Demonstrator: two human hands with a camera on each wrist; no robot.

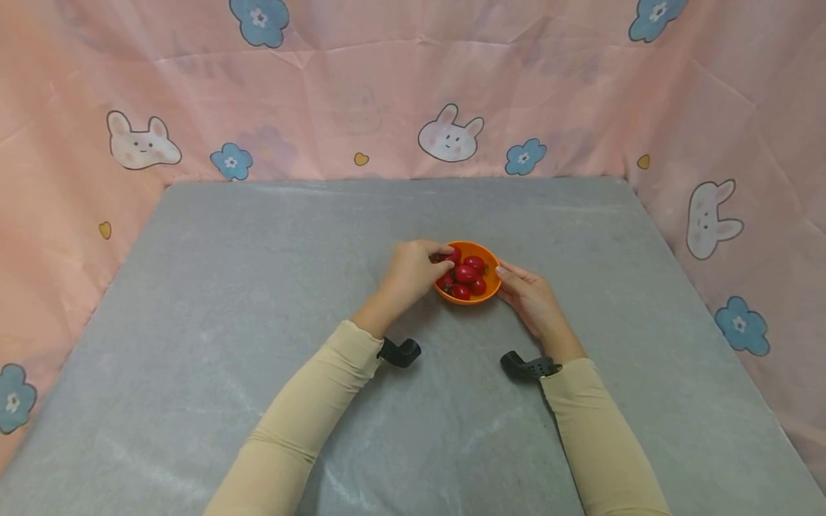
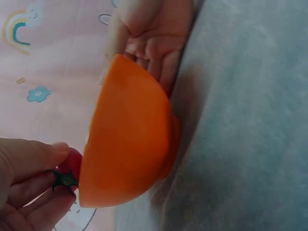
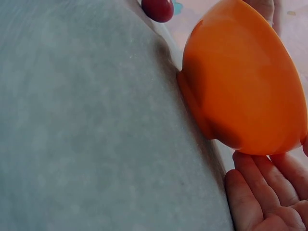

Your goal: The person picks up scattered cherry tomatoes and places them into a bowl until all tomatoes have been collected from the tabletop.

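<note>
An orange bowl (image 1: 467, 299) stands on the grey table and holds several red cherry tomatoes (image 1: 465, 274). My left hand (image 1: 408, 271) reaches in from the left over its rim. Between thumb and fingers it pinches a cherry tomato (image 2: 72, 163) with a green stem, right at the rim in the left wrist view. My right hand (image 1: 530, 297) holds the bowl from the right, its thumb at the rim and its other fingers against the outer wall. Low beside the bowl, a red tomato (image 3: 158, 9) shows at the top of the right wrist view.
The grey table (image 1: 258, 251) spreads out around the bowl. A pink curtain (image 1: 361, 86) with rabbits and flowers hangs behind it and along both sides. Each wrist carries a black camera mount (image 1: 401, 352).
</note>
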